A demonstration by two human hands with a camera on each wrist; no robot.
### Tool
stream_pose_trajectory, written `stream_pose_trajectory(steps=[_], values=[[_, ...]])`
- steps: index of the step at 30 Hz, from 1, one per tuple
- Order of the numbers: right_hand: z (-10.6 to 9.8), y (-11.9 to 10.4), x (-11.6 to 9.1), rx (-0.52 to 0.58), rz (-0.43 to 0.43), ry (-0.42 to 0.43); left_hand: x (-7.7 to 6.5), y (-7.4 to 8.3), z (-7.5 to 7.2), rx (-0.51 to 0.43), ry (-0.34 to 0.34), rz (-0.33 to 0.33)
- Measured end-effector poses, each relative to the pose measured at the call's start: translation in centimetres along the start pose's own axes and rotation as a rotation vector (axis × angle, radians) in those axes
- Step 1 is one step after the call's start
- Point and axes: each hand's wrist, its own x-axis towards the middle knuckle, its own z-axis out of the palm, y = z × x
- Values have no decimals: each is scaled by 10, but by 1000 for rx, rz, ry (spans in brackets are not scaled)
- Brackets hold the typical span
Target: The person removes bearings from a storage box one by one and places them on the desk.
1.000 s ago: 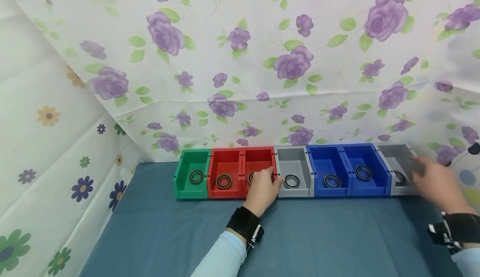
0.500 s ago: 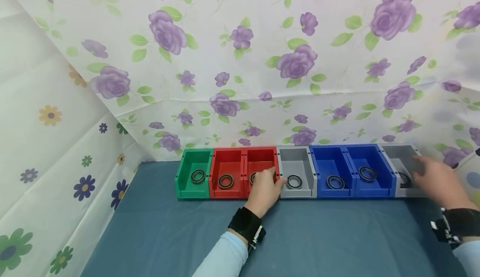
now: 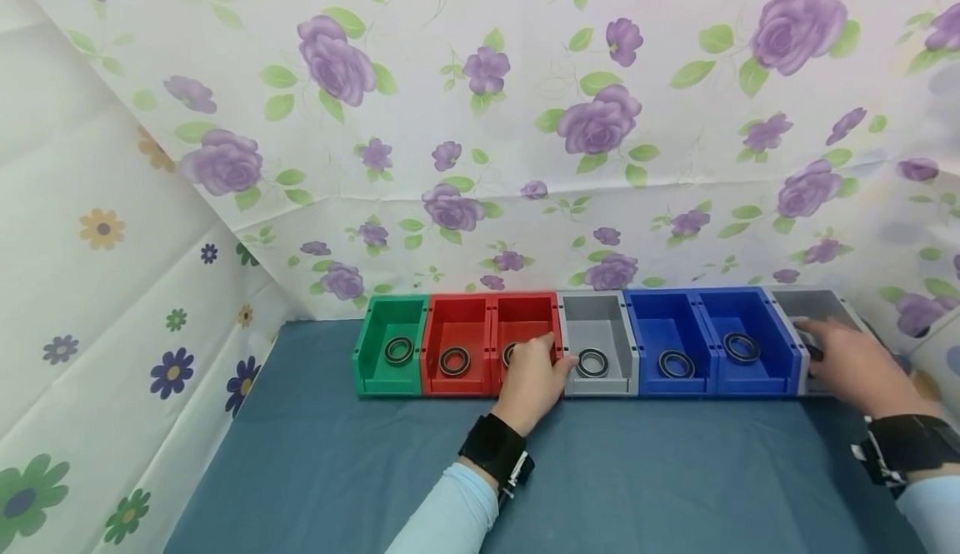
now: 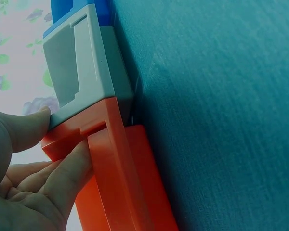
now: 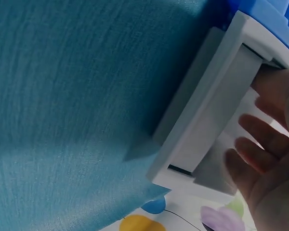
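In the head view my left hand (image 3: pixel 531 377) pinches the side wall of the second red bin (image 3: pixel 523 312), where it meets the middle grey bin (image 3: pixel 596 314). The left wrist view shows its thumb (image 4: pixel 31 127) over the top edge and its fingers inside the red bin. A ball bearing (image 3: pixel 509 354) in that bin is partly hidden by this hand. My right hand (image 3: pixel 855 366) reaches into the grey bin (image 3: pixel 817 300) at the right end. Its thumb and forefinger pinch a dark ball bearing (image 3: pixel 813 349), mostly covered by the fingers; its other fingers spread loosely.
Touching side by side, the bins form a row along the flowered backdrop (image 3: pixel 450 121). Single bearings lie in the green bin (image 3: pixel 392 321), first red bin (image 3: pixel 459 321), middle grey bin and both blue bins (image 3: pixel 660 316). Blue-green cloth (image 3: pixel 637 471) covers the table in front.
My right hand has moved slightly left and deeper into the end grey bin, and its fingers now close on the bearing there. The left hand keeps its hold. The head view shifts slightly.
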Motion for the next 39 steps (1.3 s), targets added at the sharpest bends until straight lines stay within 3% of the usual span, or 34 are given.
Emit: stream_pose_trajectory(steps=[6, 19, 34, 39], values=[[3, 6, 1, 8, 24, -81, 0, 1, -1, 3, -2, -6], [3, 13, 14, 65, 36, -174, 1, -3, 0, 1, 12, 6], [2, 12, 14, 70, 35, -138, 1, 0, -1, -16, 7, 1], [4, 10, 7, 60, 50, -20, 0, -1, 0, 1, 3, 8]])
